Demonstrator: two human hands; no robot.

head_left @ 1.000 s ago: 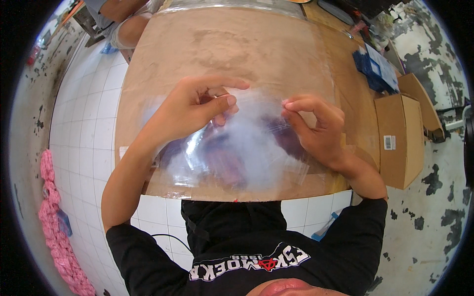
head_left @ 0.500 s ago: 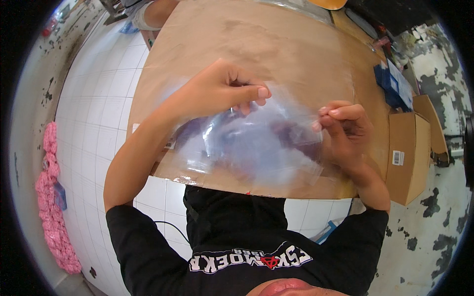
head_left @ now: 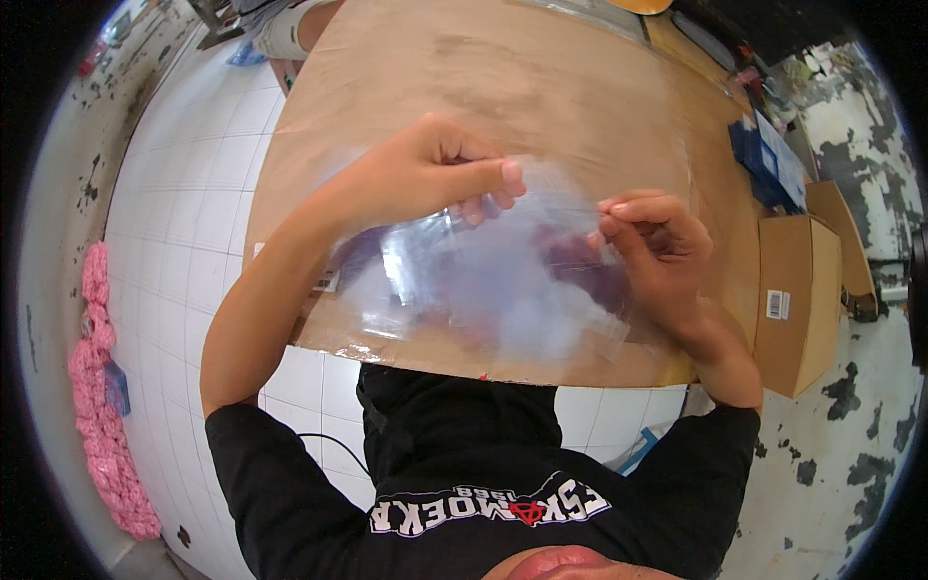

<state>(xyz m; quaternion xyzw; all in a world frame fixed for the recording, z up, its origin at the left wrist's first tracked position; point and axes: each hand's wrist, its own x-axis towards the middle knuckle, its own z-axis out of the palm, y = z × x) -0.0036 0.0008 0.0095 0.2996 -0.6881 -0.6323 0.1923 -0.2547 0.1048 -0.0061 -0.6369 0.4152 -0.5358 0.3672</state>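
Clock = picture face. Clear plastic film [head_left: 483,266] is at dial centre, over the near end of the brown-covered table [head_left: 551,97]; whitish glare and dark purplish patches on it, can't tell whether print or reflection. Left hand [head_left: 474,179] at 12: thumb and index together, clamped on film's far edge, exact contact partly hidden. Right hand [head_left: 662,237] at 2: thumb and index tips pinched on film, other fingers curled. Cardboard box [head_left: 788,300] at 3, blue packs [head_left: 764,159] at 2, pink bundle [head_left: 108,416] at 8.
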